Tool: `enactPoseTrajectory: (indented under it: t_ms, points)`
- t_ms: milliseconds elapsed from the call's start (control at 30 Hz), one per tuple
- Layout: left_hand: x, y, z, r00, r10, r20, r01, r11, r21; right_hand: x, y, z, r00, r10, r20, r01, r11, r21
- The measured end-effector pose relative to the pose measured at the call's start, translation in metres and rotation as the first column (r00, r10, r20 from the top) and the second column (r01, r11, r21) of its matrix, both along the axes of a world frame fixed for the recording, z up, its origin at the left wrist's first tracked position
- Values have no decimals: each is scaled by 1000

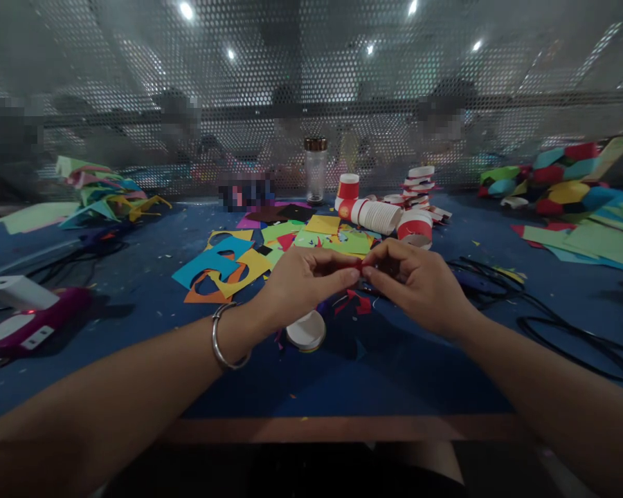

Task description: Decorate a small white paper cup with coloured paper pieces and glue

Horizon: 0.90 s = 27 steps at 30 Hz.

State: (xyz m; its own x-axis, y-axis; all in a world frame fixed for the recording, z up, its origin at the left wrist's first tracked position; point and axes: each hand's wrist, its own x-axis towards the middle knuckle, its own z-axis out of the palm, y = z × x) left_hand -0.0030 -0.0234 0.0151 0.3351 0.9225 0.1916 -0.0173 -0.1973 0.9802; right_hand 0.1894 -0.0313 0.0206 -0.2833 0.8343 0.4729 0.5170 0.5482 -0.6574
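Observation:
My left hand (311, 277), with a silver bangle at the wrist, pinches a small red paper piece (358, 265) between thumb and forefinger. From the other side my right hand (415, 280) pinches the same piece, so the fingertips of both hands nearly meet. Most of the piece is hidden by the fingers. Below my left hand a white paper cup (306, 332) shows its open end. Red paper scraps (358, 303) lie on the blue table just under the hands.
Coloured paper sheets with round cut-outs (223, 266) lie behind my left hand. Red and white paper cups (378, 214) and a glass bottle (316, 171) stand farther back. A purple power strip (36, 325) is at left, black cable (565, 339) at right, before a perforated metal screen (311, 76).

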Motion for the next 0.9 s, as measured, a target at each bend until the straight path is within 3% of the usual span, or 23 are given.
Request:
enactPoseTrajectory:
  t_ms: [233, 633, 767, 900]
  points:
    - [-1, 0, -3, 987, 81, -136, -50, 975, 218, -1, -1, 1, 999, 4, -32, -7, 998, -70]
    - [-2, -2, 0, 958, 159, -237, -51, 913, 405, -1, 2, -1, 995, 21, -99, -32, 994, -104]
    - [-3, -1, -1, 955, 156, -252, -46, 919, 391, -1, 2, -1, 983, 30, -179, -62, 982, -176]
    - [-2, 0, -1, 981, 72, -182, -20, 962, 273, -2, 2, 1, 966, 18, -259, -85, 964, -253]
